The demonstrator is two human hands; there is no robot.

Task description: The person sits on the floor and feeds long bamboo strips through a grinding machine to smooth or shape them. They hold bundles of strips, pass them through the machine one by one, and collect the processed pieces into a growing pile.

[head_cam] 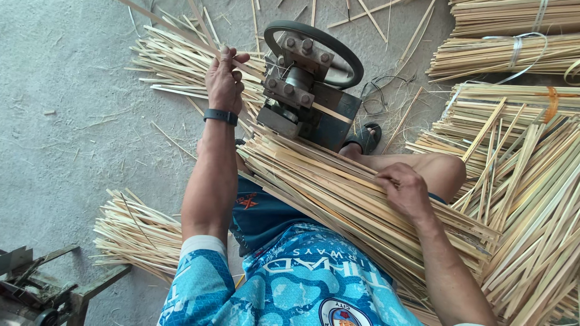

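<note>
Left grip (225,81): fingers pressed together around one thin bamboo strip (175,29), held far left, just beside the metal machine (308,90); the strip runs away to the far left over the floor. A dark band sits on that wrist.

Right grip (406,190): fingers curled down, pinching into the top of the lap bundle (338,193), a thick sheaf of pale, flat, straight-cut bamboo strips lying slantwise across the person's lap, from the machine toward the near right.

Machine: dark, blocky steel body with bolted plates and a black ring-shaped wheel (347,54) on its far side; it stands on the floor in the middle distance, touching the far end of the lap bundle.

Loose strips (172,66): a fanned heap on the floor, far left, behind the left hand.

Second heap (130,232): short pale strips, near left, beside the person's arm.

Tied bundles (513,54): far right, stacked, bound with pale straps; one lower bundle carries an orange tie (551,96).

Large pile (531,199): right, long strips lying criss-cross.

Floor (72,121): grey, rough concrete, strewn with splinters.

Sandal (365,137): dark, just right of the machine.
</note>
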